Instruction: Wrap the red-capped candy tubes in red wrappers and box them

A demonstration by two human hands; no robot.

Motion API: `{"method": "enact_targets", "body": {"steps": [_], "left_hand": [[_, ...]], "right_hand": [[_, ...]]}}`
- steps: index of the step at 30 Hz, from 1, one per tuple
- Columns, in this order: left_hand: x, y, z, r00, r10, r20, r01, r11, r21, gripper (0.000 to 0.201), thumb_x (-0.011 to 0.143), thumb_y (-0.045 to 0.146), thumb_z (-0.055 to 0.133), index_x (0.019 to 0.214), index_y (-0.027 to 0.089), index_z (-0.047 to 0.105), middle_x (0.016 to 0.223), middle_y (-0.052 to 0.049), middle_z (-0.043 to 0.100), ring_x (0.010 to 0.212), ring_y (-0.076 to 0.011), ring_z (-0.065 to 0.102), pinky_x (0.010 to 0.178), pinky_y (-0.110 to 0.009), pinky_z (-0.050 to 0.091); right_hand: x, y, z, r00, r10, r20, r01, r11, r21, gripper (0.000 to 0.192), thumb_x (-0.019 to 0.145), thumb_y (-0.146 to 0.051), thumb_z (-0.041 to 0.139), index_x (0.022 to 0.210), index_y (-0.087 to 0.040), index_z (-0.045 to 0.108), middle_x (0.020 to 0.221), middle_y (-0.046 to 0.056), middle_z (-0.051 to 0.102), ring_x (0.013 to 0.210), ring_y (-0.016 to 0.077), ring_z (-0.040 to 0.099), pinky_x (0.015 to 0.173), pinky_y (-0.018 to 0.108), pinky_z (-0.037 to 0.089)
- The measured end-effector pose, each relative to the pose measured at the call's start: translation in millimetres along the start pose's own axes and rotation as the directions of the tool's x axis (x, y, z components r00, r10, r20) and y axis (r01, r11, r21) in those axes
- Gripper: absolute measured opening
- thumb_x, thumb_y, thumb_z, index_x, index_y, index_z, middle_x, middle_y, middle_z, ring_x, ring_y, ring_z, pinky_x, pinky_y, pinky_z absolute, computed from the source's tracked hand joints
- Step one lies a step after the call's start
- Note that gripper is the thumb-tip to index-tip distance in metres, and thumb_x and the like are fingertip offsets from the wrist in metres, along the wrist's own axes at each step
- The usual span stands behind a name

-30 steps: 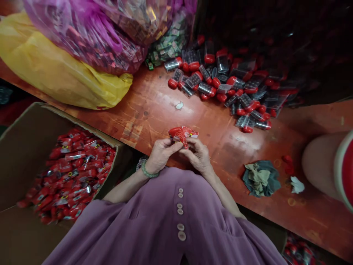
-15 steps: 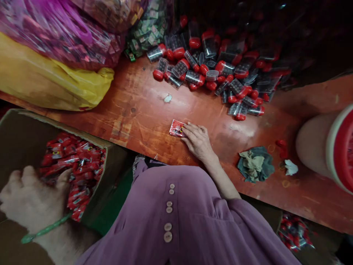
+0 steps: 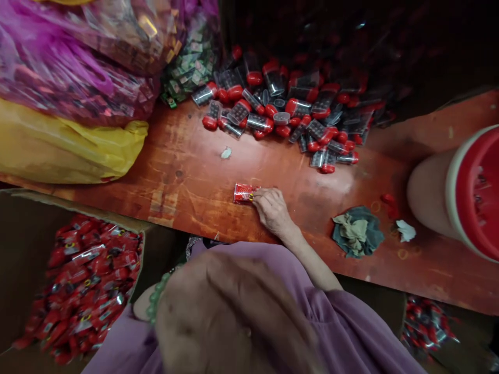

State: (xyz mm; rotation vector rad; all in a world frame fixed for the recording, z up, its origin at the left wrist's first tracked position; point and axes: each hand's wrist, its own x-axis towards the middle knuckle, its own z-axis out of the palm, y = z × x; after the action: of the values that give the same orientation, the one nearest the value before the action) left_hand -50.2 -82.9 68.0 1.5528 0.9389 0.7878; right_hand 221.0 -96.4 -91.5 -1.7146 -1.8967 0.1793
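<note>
On table (image 3: 187,176): 1 red packet (image 3: 244,193) under rt hand (image 3: 273,210).

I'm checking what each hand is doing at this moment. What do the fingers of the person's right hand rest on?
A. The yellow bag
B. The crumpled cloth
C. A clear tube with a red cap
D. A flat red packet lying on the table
D: the right hand lies on the red-brown table with its fingertips on the flat red packet, apart from the pile of red-capped tubes and the crumpled cloth.
</note>
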Motion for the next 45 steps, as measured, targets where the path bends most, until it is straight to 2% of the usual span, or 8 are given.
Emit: {"method": "enact_targets", "body": {"steps": [3, 6, 15, 20, 24, 31, 37, 45], "left_hand": [[84, -53, 50.1, 0.932, 0.227, 0.283, -0.256, 0.964, 0.073, 0.015, 0.081, 0.042, 0.072, 0.079, 0.028, 0.077, 0.087, -0.005, 0.077, 0.088, -0.0259, 0.073, 0.086, -0.039, 0.062], [131, -96, 83.3, 0.846, 0.320, 0.426, -0.480, 0.806, 0.347, 0.028, 0.089, 0.035, 0.067, 0.110, 0.018, 0.073, 0.119, -0.016, 0.072, 0.115, -0.0308, 0.067, 0.104, -0.049, 0.052], [128, -134, 83.5, 0.674, 0.447, 0.588, -0.738, 0.396, 0.546, 0.038, 0.095, 0.005, 0.039, 0.122, 0.004, 0.066, 0.131, -0.019, 0.066, 0.128, -0.0291, 0.058, 0.107, -0.045, 0.050], [135, -134, 85.9, 0.702, 0.504, 0.503, -0.709, 0.426, 0.562, 0.021, 0.093, 0.009, 0.052, 0.094, 0.011, 0.073, 0.109, -0.013, 0.074, 0.100, -0.0260, 0.064, 0.086, -0.040, 0.057], [137, -135, 85.5, 0.735, 0.490, 0.468, -0.678, 0.509, 0.531, 0.018, 0.093, 0.012, 0.056, 0.082, 0.013, 0.070, 0.091, -0.009, 0.071, 0.078, -0.0187, 0.059, 0.073, -0.031, 0.055], [140, -123, 83.6, 0.772, 0.362, 0.522, -0.621, 0.603, 0.501, 0.022, 0.096, 0.028, 0.057, 0.089, 0.014, 0.071, 0.081, -0.006, 0.066, 0.078, -0.0177, 0.059, 0.072, -0.029, 0.053], [145, -121, 82.3, 0.798, 0.266, 0.541, -0.558, 0.666, 0.495, 0.020, 0.096, 0.017, 0.053, 0.091, 0.013, 0.072, 0.085, -0.008, 0.070, 0.081, -0.0189, 0.063, 0.077, -0.032, 0.054], [149, -127, 82.8, 0.924, 0.257, 0.283, -0.352, 0.860, 0.369, 0.006, 0.084, 0.018, 0.072, 0.079, 0.019, 0.076, 0.075, -0.002, 0.074, 0.070, -0.0153, 0.067, 0.068, -0.027, 0.052]], "right_hand": [[1, -1, -4, 0.999, -0.006, 0.035, 0.005, 1.000, 0.018, 0.022, 0.101, -0.022, 0.045, 0.098, -0.017, 0.066, 0.098, 0.013, 0.074, 0.096, 0.0235, 0.063, 0.086, 0.040, 0.046], [4, -3, -11, 0.993, -0.009, 0.120, 0.008, 1.000, 0.005, 0.021, 0.099, -0.022, 0.047, 0.102, -0.014, 0.067, 0.099, 0.015, 0.072, 0.095, 0.0253, 0.060, 0.085, 0.041, 0.046], [29, 5, -51, 0.923, 0.042, 0.383, -0.149, 0.956, 0.254, 0.019, 0.099, -0.021, 0.052, 0.103, -0.018, 0.070, 0.099, 0.007, 0.074, 0.094, 0.0184, 0.066, 0.090, 0.032, 0.052], [68, 55, -64, 0.895, 0.441, -0.070, -0.434, 0.896, 0.090, 0.029, 0.097, -0.034, 0.055, 0.117, -0.016, 0.064, 0.106, 0.012, 0.069, 0.094, 0.0229, 0.065, 0.089, 0.040, 0.054], [110, 86, -60, 0.898, 0.362, -0.251, -0.387, 0.920, -0.059, 0.059, 0.084, -0.042, 0.072, 0.135, -0.019, 0.054, 0.123, 0.015, 0.058, 0.114, 0.0303, 0.057, 0.100, 0.050, 0.050], [128, 80, -55, 0.921, 0.284, -0.265, -0.262, 0.958, 0.113, 0.008, 0.091, -0.027, 0.062, 0.089, -0.019, 0.064, 0.090, 0.005, 0.063, 0.087, 0.0191, 0.061, 0.084, 0.037, 0.053], [80, 57, -45, 0.736, 0.675, -0.053, -0.320, 0.415, 0.851, 0.033, 0.081, -0.040, 0.073, 0.104, -0.025, 0.054, 0.078, -0.006, 0.066, 0.062, 0.0093, 0.065, 0.059, 0.022, 0.054], [39, 27, -39, 0.685, 0.687, 0.242, -0.295, -0.042, 0.955, 0.041, 0.070, -0.035, 0.083, 0.103, -0.023, 0.061, 0.074, -0.005, 0.073, 0.060, 0.0097, 0.072, 0.057, 0.018, 0.059]]}}
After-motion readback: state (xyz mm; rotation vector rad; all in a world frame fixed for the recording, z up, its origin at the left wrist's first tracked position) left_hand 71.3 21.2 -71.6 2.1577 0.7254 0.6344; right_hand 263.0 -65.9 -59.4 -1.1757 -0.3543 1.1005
